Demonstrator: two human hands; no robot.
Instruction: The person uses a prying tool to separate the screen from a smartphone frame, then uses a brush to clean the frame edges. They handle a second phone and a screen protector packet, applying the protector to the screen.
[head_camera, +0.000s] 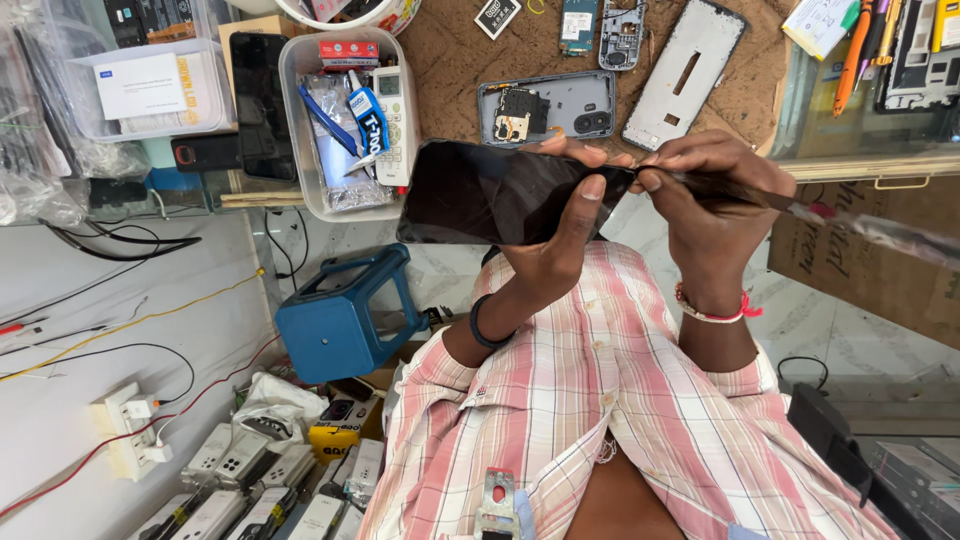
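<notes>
- Two hands were at work on one dark phone (490, 195), which was held up flat in front of the plaid shirt (600, 400), its black glass facing the camera.
- The left hand (560, 240) rose from below with the wrist bent back and one black band (480, 322) around it. Its thumb pressed on the glass near the phone's right end and its fingers curled over the far edge, so it was clenched around that end of the phone.
- The right hand (710, 200) was just beside the left, wearing one red and white bracelet (715, 312) at the wrist. It was folded into a tight pinch at the phone's right edge.
- That pinch gripped one thin dark strip (760, 195), which ran from the phone's edge away to the right. I could not tell whether it was a tool or a film.
- Just beyond the grip, one grey phone back shell (545, 108) with its camera parts lay on the brown desk (450, 50).
- Beyond and right of the grip, one silver phone frame (685, 70) lay tilted.
- Left of the grip, one white tub (300, 150) held one white remote (392, 125) and some packets.
- Below and left of the grip, one blue stool (340, 320) stood on the floor.
</notes>
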